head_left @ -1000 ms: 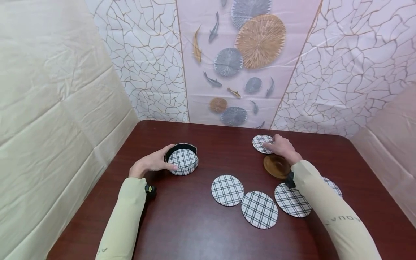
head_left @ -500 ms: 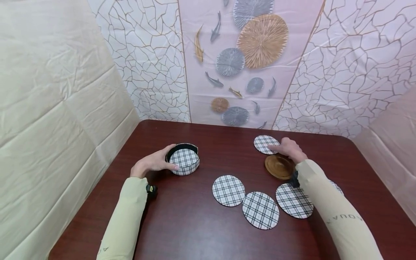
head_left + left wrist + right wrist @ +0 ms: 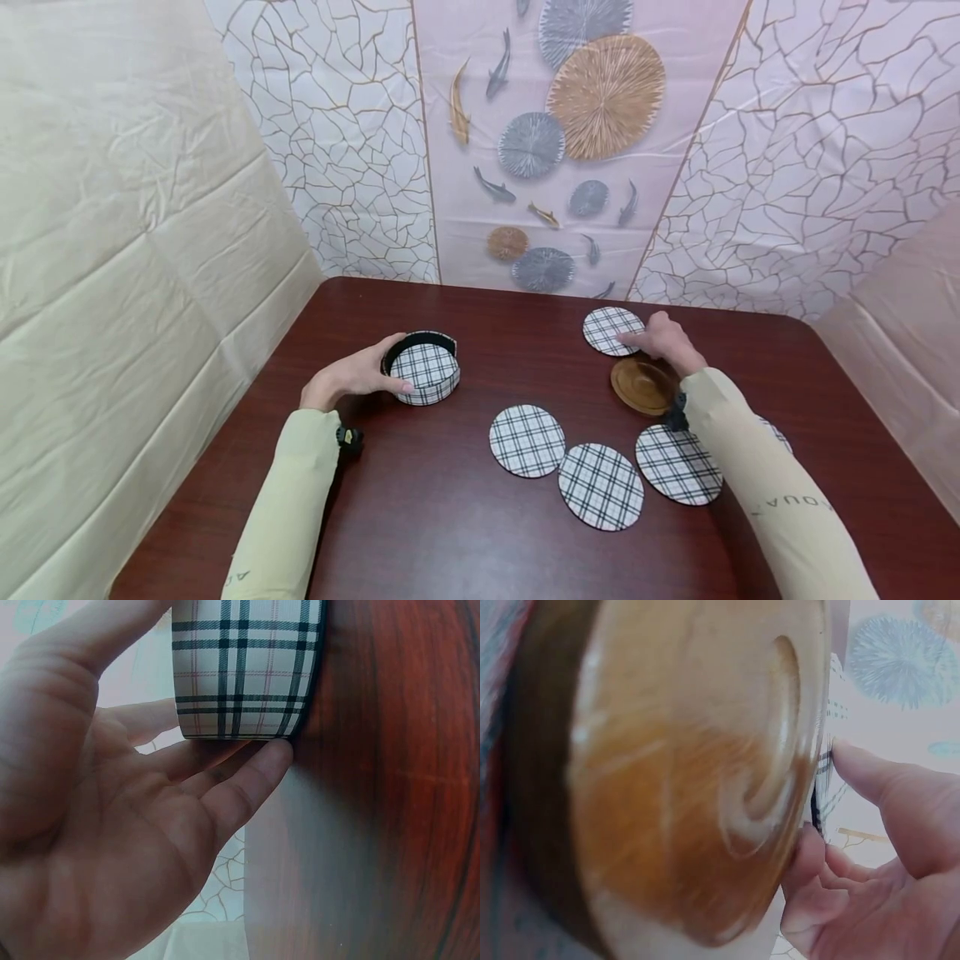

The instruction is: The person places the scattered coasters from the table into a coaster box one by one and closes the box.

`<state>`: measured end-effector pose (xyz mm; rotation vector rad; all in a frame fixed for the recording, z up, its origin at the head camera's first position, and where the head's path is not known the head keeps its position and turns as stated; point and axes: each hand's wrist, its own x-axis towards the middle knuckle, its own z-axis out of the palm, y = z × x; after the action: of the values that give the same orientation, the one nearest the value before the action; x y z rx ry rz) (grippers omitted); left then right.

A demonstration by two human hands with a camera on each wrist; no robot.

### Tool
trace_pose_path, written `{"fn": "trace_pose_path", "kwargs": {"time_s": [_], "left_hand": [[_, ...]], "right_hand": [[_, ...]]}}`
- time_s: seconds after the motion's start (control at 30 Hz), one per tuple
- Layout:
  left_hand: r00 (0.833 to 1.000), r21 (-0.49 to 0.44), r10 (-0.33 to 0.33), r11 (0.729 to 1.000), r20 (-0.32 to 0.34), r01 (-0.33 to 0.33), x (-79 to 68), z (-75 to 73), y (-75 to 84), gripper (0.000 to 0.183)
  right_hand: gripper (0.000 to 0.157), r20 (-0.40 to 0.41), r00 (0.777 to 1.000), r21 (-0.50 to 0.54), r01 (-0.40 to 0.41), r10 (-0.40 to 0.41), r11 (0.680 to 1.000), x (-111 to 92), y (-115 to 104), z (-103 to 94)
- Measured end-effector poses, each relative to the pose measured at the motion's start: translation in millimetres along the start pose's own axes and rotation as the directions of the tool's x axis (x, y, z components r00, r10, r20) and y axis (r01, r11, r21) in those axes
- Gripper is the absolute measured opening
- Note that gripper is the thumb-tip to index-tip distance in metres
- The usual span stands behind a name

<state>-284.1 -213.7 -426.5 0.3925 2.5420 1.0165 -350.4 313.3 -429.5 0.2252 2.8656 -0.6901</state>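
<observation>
My left hand grips the near left side of a round plaid coaster holder. Its thumb and fingers curve around the plaid wall, which fills the top of the left wrist view. Inside the holder lies a plaid coaster. At the back right, my right hand pinches another round plaid coaster at its right edge. In the right wrist view the thumb lies on one face and the fingers on the other. A brown round wooden dish sits just below that hand.
Several plaid coasters, such as this one and its neighbour, lie flat on the dark red table. Another coaster is partly covered by the right sleeve, and one more peeks out beyond it. A patterned cloth hangs behind.
The right hand has drawn slightly right along its coaster to the edge, and the coaster's far side now stands a little higher. The left hand keeps its grip on the holder.
</observation>
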Motion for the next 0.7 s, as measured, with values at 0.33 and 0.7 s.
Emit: {"fn": "trace_pose_path", "kwargs": {"time_s": [0.33, 0.7], "left_hand": [[1.0, -0.001, -0.016, 1.0, -0.003, 0.016, 0.4, 1.2, 1.4, 0.107], [1.0, 0.018, 0.0, 1.0, 0.001, 0.0, -1.7, -0.1, 3.1, 0.108]], "right_hand": [[0.056, -0.191, 0.978, 0.009, 0.092, -0.088, 0.996, -7.3, -14.4, 0.5], [0.046, -0.342, 0.922, 0.056, 0.215, -0.183, 0.975, -18.1, -41.8, 6.6]]}}
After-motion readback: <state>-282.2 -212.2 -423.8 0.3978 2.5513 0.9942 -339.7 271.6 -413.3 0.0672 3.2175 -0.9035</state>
